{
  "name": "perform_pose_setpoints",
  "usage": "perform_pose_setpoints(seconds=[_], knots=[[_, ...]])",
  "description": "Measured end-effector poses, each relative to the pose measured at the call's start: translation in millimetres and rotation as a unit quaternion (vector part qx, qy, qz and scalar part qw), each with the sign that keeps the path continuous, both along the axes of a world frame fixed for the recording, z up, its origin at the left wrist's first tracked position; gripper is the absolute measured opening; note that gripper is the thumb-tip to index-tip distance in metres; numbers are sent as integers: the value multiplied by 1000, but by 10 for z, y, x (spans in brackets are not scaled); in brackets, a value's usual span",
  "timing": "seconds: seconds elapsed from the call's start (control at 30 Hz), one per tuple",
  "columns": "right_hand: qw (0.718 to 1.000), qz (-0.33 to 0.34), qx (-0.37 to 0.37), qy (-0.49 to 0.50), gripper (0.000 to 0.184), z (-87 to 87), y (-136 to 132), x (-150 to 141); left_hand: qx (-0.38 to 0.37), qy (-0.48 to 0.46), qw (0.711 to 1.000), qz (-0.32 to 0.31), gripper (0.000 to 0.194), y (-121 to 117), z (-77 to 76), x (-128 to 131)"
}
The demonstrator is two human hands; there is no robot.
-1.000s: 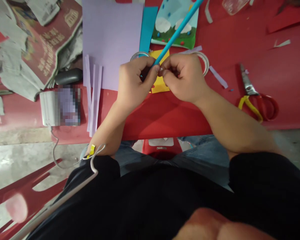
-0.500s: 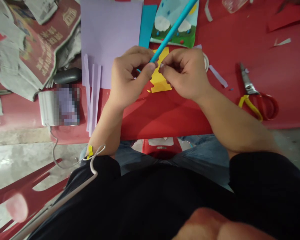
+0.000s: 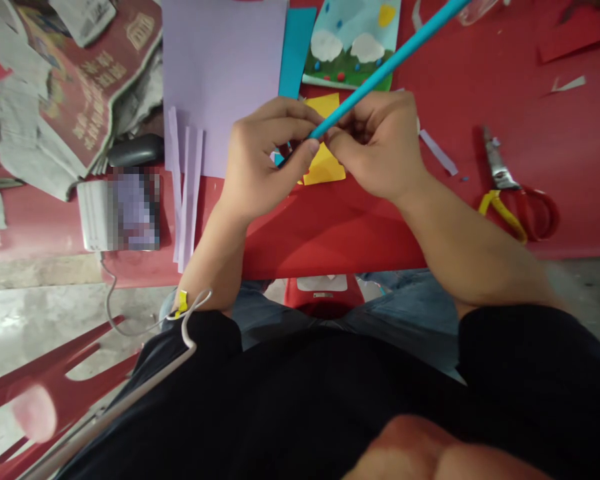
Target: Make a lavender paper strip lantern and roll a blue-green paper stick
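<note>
A long thin blue stick [image 3: 390,63], which looks like rolled paper, slants up to the right. Its lower end is pinched between the thumb and fingers of my left hand [image 3: 265,157]. My right hand [image 3: 383,147] is closed in a pinch right beside that end, its fingertips close against the stick. Whatever lies between the right fingertips is hidden. Under both hands a yellow paper piece [image 3: 325,170] lies on the red table [image 3: 330,233].
Purple sheets [image 3: 220,67] and purple strips [image 3: 187,200] lie left, near a phone [image 3: 135,210] and crumpled newspaper [image 3: 20,127]. A blue sheet [image 3: 295,53] and painted picture [image 3: 325,63] lie behind. Scissors [image 3: 503,177] rest at right.
The stick has swung so its far end points further right and lower. My right fingertips, earlier apart with a small pale bit, have moved in against the stick's lower end.
</note>
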State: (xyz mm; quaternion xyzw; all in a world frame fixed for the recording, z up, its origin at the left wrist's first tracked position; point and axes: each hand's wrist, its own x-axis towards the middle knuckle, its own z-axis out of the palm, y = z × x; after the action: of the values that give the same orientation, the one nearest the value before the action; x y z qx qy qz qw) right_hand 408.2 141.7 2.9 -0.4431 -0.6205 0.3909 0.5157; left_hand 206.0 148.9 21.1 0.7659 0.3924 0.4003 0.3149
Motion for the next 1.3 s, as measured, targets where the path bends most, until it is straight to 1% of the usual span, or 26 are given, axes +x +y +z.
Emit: perform_pose_setpoints(seconds=[0.07, 0.17, 0.3, 0.43, 0.57, 0.63, 0.7, 0.83, 0.93, 1.03, 1.13, 1.23, 1.3], knots=[[1000, -4, 7, -14, 27, 18, 2, 0, -5, 1, 1000, -2, 25, 9, 0, 2], [999, -14, -7, -51, 31, 57, 0, 13, 0, 11, 1000, -11, 28, 7, -1, 5], [996, -15, -40, -78, 30, 27, 5, 33, 10, 14, 1000, -12, 29, 10, -21, 6], [996, -26, -38, -73, 24, -35, 15, 33, 40, 27, 998, -40, 20, 53, -55, -12], [994, -18, -25, -104, 24, -25, 15, 63, 87, 67, 993, -48, 12, 122, -111, -38], [992, -10, -1, -129, 22, -11, 14, 97, 121, 64, 989, -57, 15, 148, -144, -42], [986, -7, 40, -161, 19, -2, 13, 134, 147, 65, 985, -61, 20, 153, -166, -39], [970, -18, 104, -221, 13, -8, 27, 192, 163, 82, 982, -50, 23, 109, -166, -26], [957, -15, 142, -253, 9, -27, 49, 215, 190, 66, 978, -56, 23, 79, -168, -15], [956, -14, 139, -259, 9, -29, 58, 222, 175, 65, 981, -44, 30, 66, -182, -4], [959, -13, 120, -256, 19, 7, 42, 211, 150, 39, 987, -33, 36, 67, -200, 1], [961, -14, 125, -245, 32, 52, 21, 179, 132, -6, 991, -37, 35, 81, -219, -5], [966, -23, 128, -222, 35, 61, 11, 153, 116, -23, 992, -32, 35, 85, -220, -12]])
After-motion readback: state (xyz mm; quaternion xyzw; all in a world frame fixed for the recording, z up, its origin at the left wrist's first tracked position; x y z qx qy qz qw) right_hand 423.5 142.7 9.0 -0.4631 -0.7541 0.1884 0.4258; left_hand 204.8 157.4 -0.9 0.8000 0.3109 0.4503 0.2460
